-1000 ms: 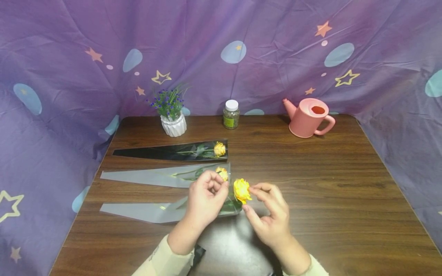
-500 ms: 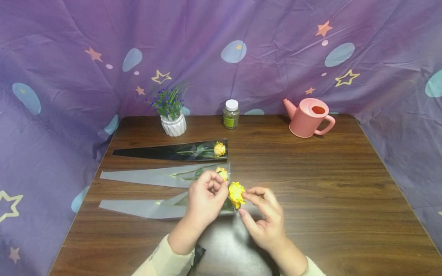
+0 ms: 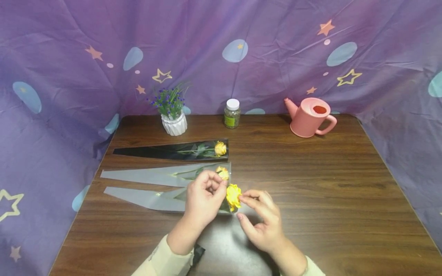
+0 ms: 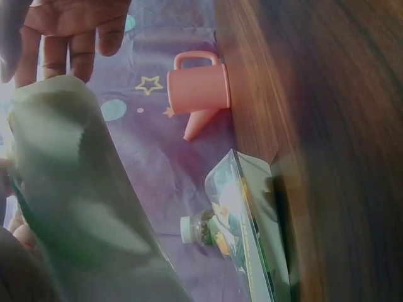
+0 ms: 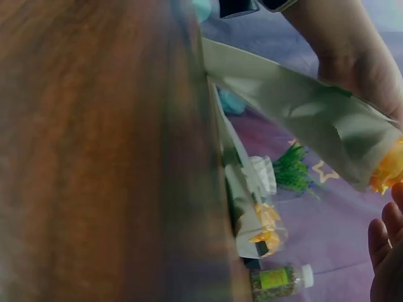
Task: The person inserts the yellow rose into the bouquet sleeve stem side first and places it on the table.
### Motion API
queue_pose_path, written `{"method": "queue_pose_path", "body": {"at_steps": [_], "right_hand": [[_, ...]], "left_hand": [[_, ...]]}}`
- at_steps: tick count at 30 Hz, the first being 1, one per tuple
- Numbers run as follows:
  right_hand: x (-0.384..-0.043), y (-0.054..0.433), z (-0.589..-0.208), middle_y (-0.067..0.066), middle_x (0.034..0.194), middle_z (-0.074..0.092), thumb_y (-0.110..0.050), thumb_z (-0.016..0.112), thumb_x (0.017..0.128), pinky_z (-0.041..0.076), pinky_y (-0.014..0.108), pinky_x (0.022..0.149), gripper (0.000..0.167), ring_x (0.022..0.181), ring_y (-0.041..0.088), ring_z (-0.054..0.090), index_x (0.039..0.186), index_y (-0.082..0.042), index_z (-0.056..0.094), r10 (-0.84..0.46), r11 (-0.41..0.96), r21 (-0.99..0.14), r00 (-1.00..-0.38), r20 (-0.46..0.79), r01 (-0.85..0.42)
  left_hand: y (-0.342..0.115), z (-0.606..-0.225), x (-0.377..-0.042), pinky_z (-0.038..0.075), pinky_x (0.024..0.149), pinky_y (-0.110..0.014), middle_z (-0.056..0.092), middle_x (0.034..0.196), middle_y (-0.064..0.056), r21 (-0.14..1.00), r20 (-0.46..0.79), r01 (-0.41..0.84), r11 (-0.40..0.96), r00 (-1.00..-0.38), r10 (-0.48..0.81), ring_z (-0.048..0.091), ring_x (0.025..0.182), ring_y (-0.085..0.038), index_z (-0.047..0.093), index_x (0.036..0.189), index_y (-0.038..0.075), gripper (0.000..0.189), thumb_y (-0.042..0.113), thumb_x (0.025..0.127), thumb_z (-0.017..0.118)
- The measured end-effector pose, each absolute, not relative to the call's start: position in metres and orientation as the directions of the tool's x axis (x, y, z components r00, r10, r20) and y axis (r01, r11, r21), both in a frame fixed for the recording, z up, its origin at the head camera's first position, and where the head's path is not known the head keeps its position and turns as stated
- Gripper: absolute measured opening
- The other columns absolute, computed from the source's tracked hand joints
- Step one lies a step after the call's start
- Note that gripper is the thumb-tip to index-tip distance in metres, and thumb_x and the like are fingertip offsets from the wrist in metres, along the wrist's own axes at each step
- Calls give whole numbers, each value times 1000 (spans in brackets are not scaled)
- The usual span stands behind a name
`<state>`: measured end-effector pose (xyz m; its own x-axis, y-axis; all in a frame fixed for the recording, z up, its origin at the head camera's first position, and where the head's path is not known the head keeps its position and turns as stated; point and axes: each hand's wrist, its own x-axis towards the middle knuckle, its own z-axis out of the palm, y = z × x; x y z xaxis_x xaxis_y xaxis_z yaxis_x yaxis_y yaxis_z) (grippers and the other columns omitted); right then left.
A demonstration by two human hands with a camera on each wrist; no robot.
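A yellow rose point(image 3: 233, 196) has its bloom at the wide mouth of a translucent grey flower sleeve point(image 3: 143, 197). My left hand point(image 3: 205, 195) pinches the sleeve near that mouth. My right hand point(image 3: 264, 218) touches the right side of the bloom with its fingertips, the thumb standing apart below. In the right wrist view the held sleeve point(image 5: 302, 113) slants above the table and the rose point(image 5: 389, 167) pokes out of its end. The left wrist view has the sleeve point(image 4: 88, 176) across it, the right hand's fingers point(image 4: 82, 53) extended behind. The rose's stem is mostly hidden.
Behind the hands lie a grey sleeve point(image 3: 138, 176) and a black sleeve point(image 3: 155, 152), each with a yellow rose. Along the table's back stand a potted plant point(image 3: 174, 123), a lidded jar point(image 3: 232, 115) and a pink watering can point(image 3: 305, 119). A dark piece point(image 3: 198, 253) lies by the left forearm.
The rose and right hand have moved left toward the left hand, bringing the bloom closer into the sleeve's mouth. The sleeve's narrow end has risen in view. The right thumb has left the bloom.
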<state>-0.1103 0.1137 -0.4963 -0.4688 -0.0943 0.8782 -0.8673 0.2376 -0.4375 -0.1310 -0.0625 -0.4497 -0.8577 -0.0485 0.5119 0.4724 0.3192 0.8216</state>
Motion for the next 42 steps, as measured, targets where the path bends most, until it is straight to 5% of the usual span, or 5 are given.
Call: {"method": "queue_pose_path", "body": {"at_steps": [22,28,35,42], "right_hand": [[-107,122,-505,21,122,65,-39,62,107,51,34,89,38,105,32,60,122,-7,76,-244,328,-524,-606,757,-786],[-108,124,-504,22,117,65,-17,72,98,52,27,86,25,101,28,63,117,-1,74,-175,284,-586,-642,746,-759],[-115,124,-500,9,95,72,4,87,76,56,27,64,37,76,21,66,110,-1,74,-119,379,-668,-750,651,-641],[-117,122,-502,0,79,71,13,83,77,54,21,57,25,65,8,61,97,0,76,-105,407,-710,-802,588,-574]], "left_hand": [[-61,-450,-127,47,47,-20,68,63,0,822,515,484,301,-857,-28,53,51,-5,62,89,4,20,-6,83,78],[-60,-449,-126,45,46,-19,68,62,0,820,520,489,297,-854,-30,52,51,-3,62,89,5,20,-6,83,77],[-60,-448,-124,47,47,-19,69,63,1,838,484,457,298,-875,-18,53,52,-4,62,88,5,20,-5,83,79],[-60,-449,-119,47,47,-19,69,63,2,860,435,420,289,-900,14,53,52,-2,63,87,5,20,-4,84,81]]}}
